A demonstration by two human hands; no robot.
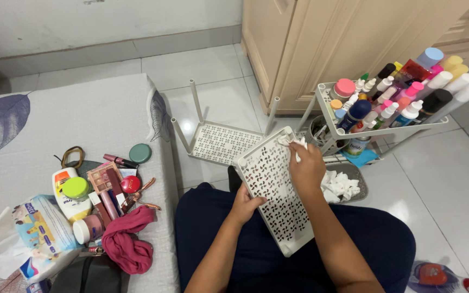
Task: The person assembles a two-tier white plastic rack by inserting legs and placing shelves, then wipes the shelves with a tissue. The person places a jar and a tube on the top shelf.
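White tissue [298, 143] pinched in my right hand [306, 165] rubs the tray [272, 190]'s far corner, my left hand [243, 206] gripping its edge; most seems unwiped.

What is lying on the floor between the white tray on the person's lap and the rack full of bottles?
In the head view, a grey dish holding crumpled white tissues lies between the perforated tray and the bottle rack, just right of the right hand.

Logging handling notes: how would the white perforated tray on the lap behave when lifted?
The perforated tray probably stays stiff: it spans the lap unbent under the left hand. Likely light, being thin plastic full of cutouts. The right hand pressing one corner might tip it.
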